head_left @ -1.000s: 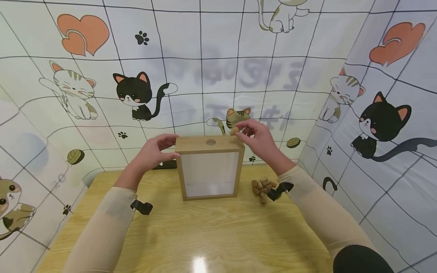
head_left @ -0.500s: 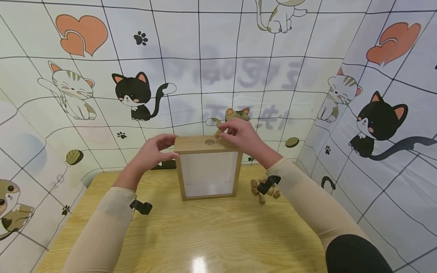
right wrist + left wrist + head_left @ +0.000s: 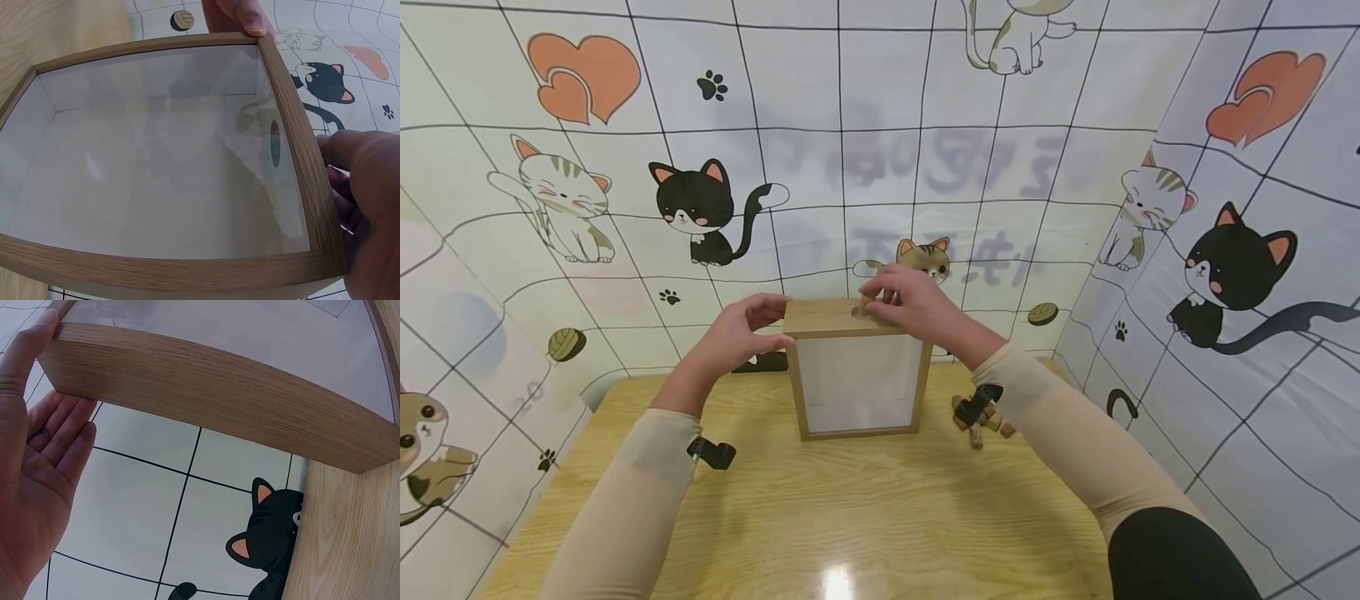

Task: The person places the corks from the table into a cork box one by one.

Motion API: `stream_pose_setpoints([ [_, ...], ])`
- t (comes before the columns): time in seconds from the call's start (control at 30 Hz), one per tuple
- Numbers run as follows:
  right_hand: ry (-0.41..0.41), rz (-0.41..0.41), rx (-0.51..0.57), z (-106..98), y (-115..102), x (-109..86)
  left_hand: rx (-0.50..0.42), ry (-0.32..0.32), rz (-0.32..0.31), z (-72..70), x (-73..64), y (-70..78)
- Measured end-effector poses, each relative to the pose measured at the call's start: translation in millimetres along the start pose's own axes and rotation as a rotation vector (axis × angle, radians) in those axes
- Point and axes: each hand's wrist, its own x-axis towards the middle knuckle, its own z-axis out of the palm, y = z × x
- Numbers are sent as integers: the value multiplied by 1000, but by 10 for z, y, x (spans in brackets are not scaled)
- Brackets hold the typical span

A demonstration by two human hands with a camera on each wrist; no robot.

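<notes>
A shallow wooden box [image 3: 799, 392] with a clear front panel stands upright on the table, a round hole [image 3: 859, 312] in its top. My left hand [image 3: 733, 340] grips its upper left corner, thumb on the front edge and fingers behind, as the left wrist view shows. At the hole, my right hand [image 3: 921, 308] pinches a small cork [image 3: 865, 301], mostly covered by the fingers. In the right wrist view the right hand [image 3: 375, 194] is beside the top of the box, and the cork is hidden. Several corks [image 3: 976, 437] lie heaped right of the box, partly behind the right wrist.
The wooden table [image 3: 850, 508] runs up to a white cloth backdrop [image 3: 805, 92] printed with cats, close behind the box. The cloth also rises on the left and right sides. Each wrist wears a black camera.
My right hand has moved left along the box top, bringing the cork from the right corner to the hole. The left hand and the box have stayed in place.
</notes>
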Motion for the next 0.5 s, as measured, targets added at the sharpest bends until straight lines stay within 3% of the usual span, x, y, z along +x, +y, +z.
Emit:
stream_pose_setpoints([
  [0.5, -47, -1, -51, 39, -5, 39, 11, -27, -13, -33, 9, 2],
])
